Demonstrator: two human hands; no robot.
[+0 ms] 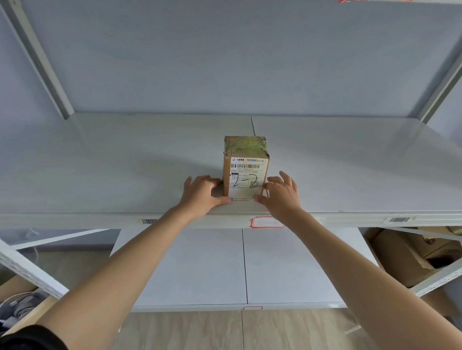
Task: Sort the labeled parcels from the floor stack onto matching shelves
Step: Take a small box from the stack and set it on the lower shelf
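Note:
A small brown cardboard parcel (246,166) stands upright near the front edge of a white metal shelf (359,165). Its shipping label faces me with "2-2" handwritten in black. My left hand (202,193) holds the parcel's lower left side, fingers against the side and thumb at the front bottom corner. At the lower right side, my right hand (281,195) touches it with the thumb at the front corner while the fingers spread loosely behind. A red-bordered tag (266,221) is stuck on the shelf's front edge just below the parcel.
A lower white shelf (193,269) lies beneath. Brown cardboard boxes (413,251) sit at the lower right behind a slanted shelf brace. Grey upright posts flank the bay. A shoe (8,313) and a wooden floor show at the bottom left.

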